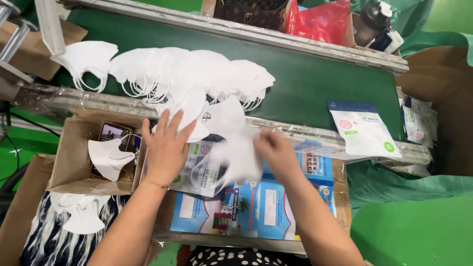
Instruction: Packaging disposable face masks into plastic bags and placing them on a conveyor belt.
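My left hand [166, 148] lies flat with fingers spread on a clear plastic mask pouch [204, 170], its fingertips touching folded white masks [189, 116]. Motion blur covers my right hand [277, 150], which grips a white mask [236, 152] at the pouch's right end. Both rest on a blue printed sheet [256, 202] over a cardboard surface. Several white masks [187, 74] overlap in a row on the green conveyor belt [305, 83] just beyond my hands.
A filled mask pouch [363, 129] lies on the belt's near rail at right. A cardboard box [74, 157] at left holds a phone [112, 133] and one white mask [109, 157]. Another mask [81, 214] lies on patterned cloth. A red bag [320, 19] sits behind the belt.
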